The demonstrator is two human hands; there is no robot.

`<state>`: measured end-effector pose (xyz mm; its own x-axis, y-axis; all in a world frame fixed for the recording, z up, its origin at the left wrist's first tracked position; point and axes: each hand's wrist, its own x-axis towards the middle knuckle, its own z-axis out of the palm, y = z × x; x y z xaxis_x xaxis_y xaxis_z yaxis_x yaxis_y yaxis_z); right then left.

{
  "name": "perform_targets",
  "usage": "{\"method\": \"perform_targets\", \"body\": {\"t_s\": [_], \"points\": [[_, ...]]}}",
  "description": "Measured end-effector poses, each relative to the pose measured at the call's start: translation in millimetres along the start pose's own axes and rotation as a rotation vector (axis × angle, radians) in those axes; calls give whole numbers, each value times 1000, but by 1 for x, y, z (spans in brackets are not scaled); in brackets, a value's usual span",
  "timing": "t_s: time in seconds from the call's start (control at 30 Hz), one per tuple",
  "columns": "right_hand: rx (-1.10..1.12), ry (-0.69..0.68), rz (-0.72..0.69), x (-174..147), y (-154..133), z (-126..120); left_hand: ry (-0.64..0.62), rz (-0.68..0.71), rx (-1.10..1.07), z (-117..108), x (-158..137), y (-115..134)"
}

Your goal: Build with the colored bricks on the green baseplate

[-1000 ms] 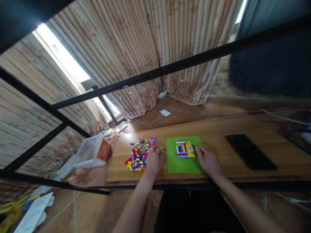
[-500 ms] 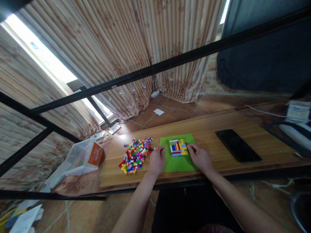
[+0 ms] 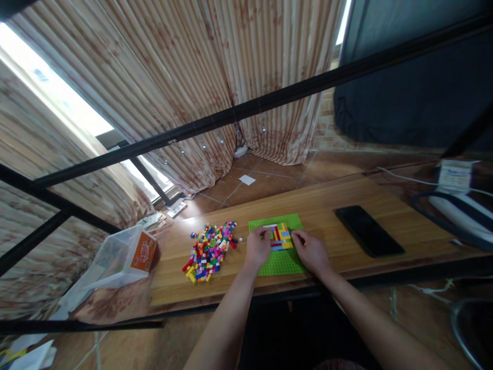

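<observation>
A flat block of colourful toy bricks (image 3: 281,237), in red, yellow, blue and white, sits on a green studded baseplate (image 3: 287,264). My left hand (image 3: 259,247) reaches over the block's left side, thumb and fingers pinched. A small greenish brick (image 3: 271,235) shows at those fingertips, though its edges are blurred. At the block's right edge is my right hand (image 3: 311,249), its fingers curled into a pinch; whatever may be between them is hidden. Left of the baseplate lies a loose pile of small mixed bricks (image 3: 211,249).
The wooden board (image 3: 239,282) also bears a black phone (image 3: 370,231) on the right. A clear plastic tub (image 3: 115,257) with an orange label stands at the far left. A black metal bar (image 3: 246,110) crosses beyond the board, before striped curtains (image 3: 185,77).
My left hand has moved right, from the baseplate's left edge to over the brick block. My right hand stays beside the block. The camera view has shifted slightly.
</observation>
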<state>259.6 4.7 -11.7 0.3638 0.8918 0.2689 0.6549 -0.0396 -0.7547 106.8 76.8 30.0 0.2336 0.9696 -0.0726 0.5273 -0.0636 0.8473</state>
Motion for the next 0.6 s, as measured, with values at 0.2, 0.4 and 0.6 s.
{"method": "perform_targets", "body": {"t_s": [0.2,0.4,0.6], "points": [[-14,25,-13,0,0,0,69,68,88,8,0,5],[-10,16,-8,0,0,0,184,102,296,7,-6,7],[10,20,-6,0,-1,1,206,172,304,7,-12,1]]}}
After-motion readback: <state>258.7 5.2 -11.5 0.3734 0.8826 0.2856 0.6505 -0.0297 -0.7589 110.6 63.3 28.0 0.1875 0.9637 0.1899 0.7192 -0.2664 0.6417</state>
